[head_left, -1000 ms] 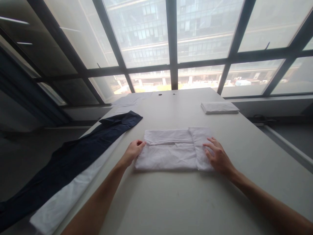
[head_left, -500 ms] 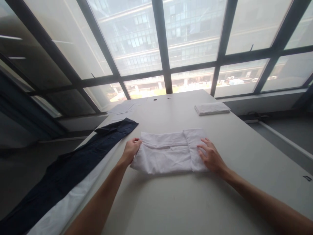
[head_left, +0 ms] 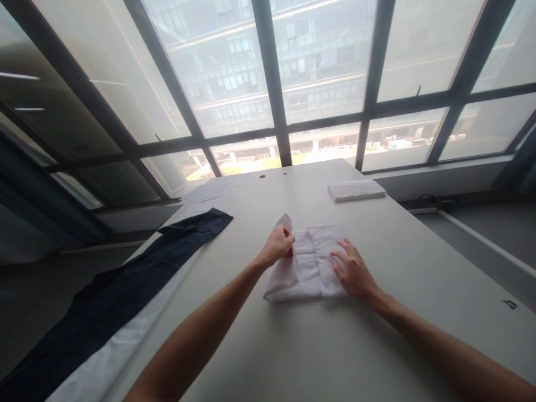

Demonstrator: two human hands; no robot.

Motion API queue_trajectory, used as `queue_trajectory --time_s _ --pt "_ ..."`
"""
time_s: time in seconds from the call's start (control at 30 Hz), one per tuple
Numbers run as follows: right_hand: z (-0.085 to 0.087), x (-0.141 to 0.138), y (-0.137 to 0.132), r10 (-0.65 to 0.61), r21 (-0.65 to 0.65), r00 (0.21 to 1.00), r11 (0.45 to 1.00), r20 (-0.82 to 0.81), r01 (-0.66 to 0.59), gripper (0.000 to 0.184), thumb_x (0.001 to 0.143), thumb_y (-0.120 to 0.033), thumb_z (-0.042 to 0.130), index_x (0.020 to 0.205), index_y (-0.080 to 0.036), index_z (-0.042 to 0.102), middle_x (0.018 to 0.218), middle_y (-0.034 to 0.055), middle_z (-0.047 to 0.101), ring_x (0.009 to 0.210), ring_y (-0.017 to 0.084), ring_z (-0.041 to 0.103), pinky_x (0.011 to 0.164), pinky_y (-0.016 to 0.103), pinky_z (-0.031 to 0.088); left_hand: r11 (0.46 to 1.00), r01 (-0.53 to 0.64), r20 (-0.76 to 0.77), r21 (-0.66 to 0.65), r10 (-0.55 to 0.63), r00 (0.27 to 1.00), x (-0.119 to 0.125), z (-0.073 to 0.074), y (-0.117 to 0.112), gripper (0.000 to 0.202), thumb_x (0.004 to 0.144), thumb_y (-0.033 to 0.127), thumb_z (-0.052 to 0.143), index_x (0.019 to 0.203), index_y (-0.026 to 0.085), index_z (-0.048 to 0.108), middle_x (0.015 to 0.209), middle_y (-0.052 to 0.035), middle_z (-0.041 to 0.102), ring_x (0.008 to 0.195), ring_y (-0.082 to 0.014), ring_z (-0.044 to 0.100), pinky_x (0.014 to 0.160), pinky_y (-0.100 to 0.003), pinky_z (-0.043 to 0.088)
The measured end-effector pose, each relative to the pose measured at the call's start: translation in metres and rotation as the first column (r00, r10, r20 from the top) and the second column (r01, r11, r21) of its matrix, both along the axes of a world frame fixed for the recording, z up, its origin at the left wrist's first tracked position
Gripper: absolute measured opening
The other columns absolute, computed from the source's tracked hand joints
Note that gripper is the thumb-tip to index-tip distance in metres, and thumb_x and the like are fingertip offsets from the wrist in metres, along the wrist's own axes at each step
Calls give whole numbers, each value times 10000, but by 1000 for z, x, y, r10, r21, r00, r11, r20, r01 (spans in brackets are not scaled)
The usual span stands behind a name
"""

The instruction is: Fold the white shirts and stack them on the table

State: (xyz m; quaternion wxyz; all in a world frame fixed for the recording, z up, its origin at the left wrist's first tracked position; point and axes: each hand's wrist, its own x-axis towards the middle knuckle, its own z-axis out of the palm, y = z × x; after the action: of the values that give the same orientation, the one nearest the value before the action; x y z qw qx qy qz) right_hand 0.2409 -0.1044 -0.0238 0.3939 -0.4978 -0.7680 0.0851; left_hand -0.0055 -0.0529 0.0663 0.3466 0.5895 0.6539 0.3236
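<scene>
A white cloth garment (head_left: 307, 282), partly folded, lies on the white table (head_left: 318, 352) in front of me; its exact kind does not show. My left hand (head_left: 280, 244) is closed on its left end and holds that flap raised, bent over toward the middle. My right hand (head_left: 354, 271) rests with spread fingers on the folded right part of the cloth. Between the two hands a strip of the inner layers is visible.
A neatly folded white cloth (head_left: 355, 190) lies at the far right of the table. Along the left edge stretch dark navy fabric (head_left: 138, 290) and white fabric (head_left: 106, 357). Pale sheets (head_left: 205, 191) lie at the far left, below the windows.
My left hand has lifted the garment's left end and carried it rightward over the middle. The right hand stays on the right part. The view has shifted slightly.
</scene>
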Motion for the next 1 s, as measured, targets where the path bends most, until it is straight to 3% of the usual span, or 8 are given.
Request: queue_trajectory --time_s 0.13,0.27,0.37,0.43,0.6,0.7,0.8,1.0 --pt "-1 0 1 4 -2 1000 1000 17 -4 257 936 -247 523 1113 -204 705 1449 139 538 1459 321 358 1167 585 363 996 70 3 -58 -70 998 29 -28 1 268 790 257 736 994 171 586 579 29 596 440 -147 585 441 -239 406" --pt "2 0 -1 2 3 999 1000 49 -2 263 933 -225 529 1135 -197 695 1439 144 548 1452 315 375 1166 566 371 983 181 4 24 -181 983 21 -27 -2 237 915 296 595 1116 173 573 706 -2 650 482 -146 632 500 -257 489" --pt "12 -2 -6 27 25 998 999 65 -29 279 935 -208 529 1165 -192 686 1449 148 542 1464 318 358 1174 573 355 913 249 -170 324 -203 964 -7 -14 -3 196 935 207 496 1051 182 652 948 -85 727 832 -203 726 796 -340 573" --pt "22 -7 -13 85 49 993 995 78 -89 296 947 -212 525 1205 -202 668 1465 141 532 1470 316 349 1172 580 357 841 327 -318 432 -197 927 -26 -11 -4 270 932 168 473 1090 193 690 1160 -106 717 1112 -232 672 1025 -392 501" --pt "42 -29 -35 325 114 930 931 173 -346 362 931 -207 576 1291 -217 615 1475 136 530 1446 305 385 1180 581 348 797 481 -489 366 -275 828 -50 -31 1 394 943 152 458 1272 208 668 1425 -89 606 1399 -251 476 1223 -481 281" --pt "45 -40 -43 394 118 885 894 248 -432 364 912 -235 634 1276 -218 618 1410 129 576 1393 302 439 1197 564 327 816 397 -408 420 -221 886 -58 -41 18 415 947 170 442 1305 198 651 1419 -92 608 1372 -230 501 1209 -431 313" --pt "43 -44 -44 407 105 863 885 300 -454 343 882 -228 682 1222 -214 635 1324 117 614 1326 295 487 1203 552 315 888 282 -259 363 -194 946 -72 -42 44 396 930 264 501 1279 169 662 1268 -115 692 1191 -237 627 1091 -385 441" --pt "41 -44 -41 428 114 832 863 352 -492 183 861 -187 697 1031 -241 655 1144 56 664 1197 265 553 1213 570 277 907 346 -169 239 -312 935 -92 -37 79 417 812 457 670 1085 150 741 871 -73 747 787 -197 666 772 -301 530"
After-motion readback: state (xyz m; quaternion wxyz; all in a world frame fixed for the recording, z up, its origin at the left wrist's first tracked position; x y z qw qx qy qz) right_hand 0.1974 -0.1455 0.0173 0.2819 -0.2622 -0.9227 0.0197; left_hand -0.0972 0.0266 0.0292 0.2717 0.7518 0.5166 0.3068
